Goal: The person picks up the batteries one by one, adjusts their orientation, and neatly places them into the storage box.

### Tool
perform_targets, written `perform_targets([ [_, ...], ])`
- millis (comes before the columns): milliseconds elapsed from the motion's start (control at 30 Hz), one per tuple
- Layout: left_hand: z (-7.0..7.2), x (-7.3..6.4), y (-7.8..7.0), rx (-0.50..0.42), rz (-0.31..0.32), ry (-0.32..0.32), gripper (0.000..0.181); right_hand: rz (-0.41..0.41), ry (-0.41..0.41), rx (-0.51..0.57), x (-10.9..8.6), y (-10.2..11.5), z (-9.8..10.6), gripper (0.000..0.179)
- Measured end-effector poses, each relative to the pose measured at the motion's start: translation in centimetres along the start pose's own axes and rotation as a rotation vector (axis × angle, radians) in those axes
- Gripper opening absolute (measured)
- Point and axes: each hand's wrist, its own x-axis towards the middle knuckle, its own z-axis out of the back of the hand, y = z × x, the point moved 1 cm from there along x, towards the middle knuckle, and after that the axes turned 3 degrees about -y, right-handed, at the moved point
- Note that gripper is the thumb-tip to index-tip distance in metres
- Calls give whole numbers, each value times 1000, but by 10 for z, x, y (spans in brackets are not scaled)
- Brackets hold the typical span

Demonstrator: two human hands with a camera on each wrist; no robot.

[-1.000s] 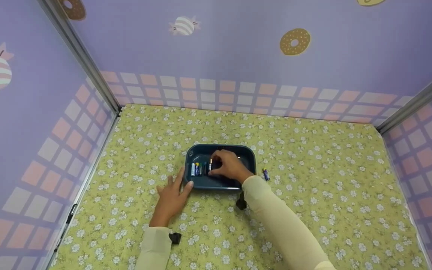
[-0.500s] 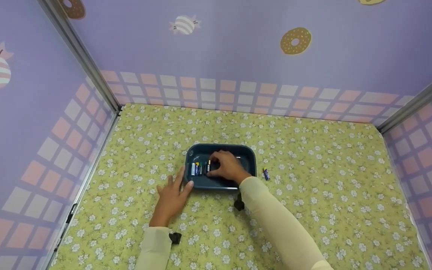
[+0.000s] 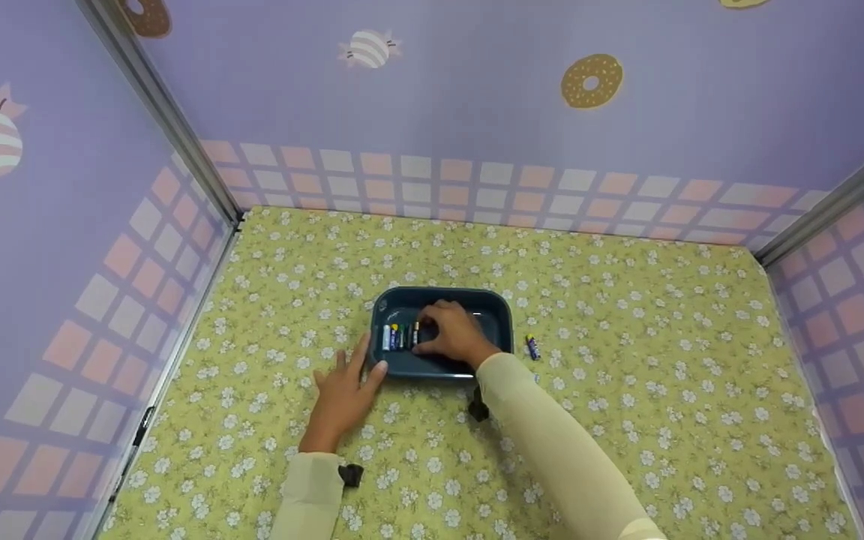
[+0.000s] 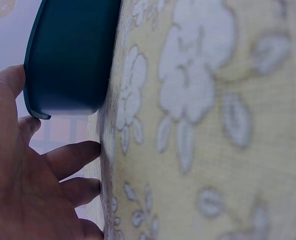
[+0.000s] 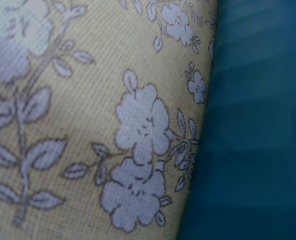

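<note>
A dark teal tray (image 3: 439,373) lies in the middle in the head view, with several batteries (image 3: 394,337) lined up side by side in its left part. My right hand (image 3: 454,334) is inside the tray. Its thumb and fingers pinch a dark battery (image 3: 415,333) with a copper-coloured end, at the right of the row. My left hand (image 3: 346,394) rests with spread fingers at the tray's front left corner. In the left wrist view, the left thumb and a finger (image 4: 70,157) side of the hand are by the tray rim (image 4: 30,100). The right wrist view shows only cloth and tray wall.
A blue battery (image 3: 532,347) with a yellow end lies on the cloth right of the tray. A small pale thing (image 3: 536,378) peeks out beside the right sleeve. Flowered yellow cloth (image 3: 664,360) covers the surface, with purple walls (image 3: 462,90) around it.
My right hand has shifted slightly left with the pinched battery, bringing it closer to the row. The left hand has stayed in place. The small pale thing by the right sleeve has come into view.
</note>
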Motion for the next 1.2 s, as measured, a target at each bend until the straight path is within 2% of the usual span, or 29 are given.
perform_targets([
  [400, 0, 0, -1, 8, 1, -5, 83, 9, 8, -19, 1, 0, 0, 58],
  [733, 2, 0, -2, 12, 14, 8, 82, -19, 32, 36, 0, 0, 3, 61],
  [1033, 1, 0, -2, 12, 4, -1, 82, 29, 23, 119, -7, 1, 13, 62],
  [1200, 1, 0, -2, 12, 14, -3, 81, 47, -8, 140, -15, 1, 26, 62],
])
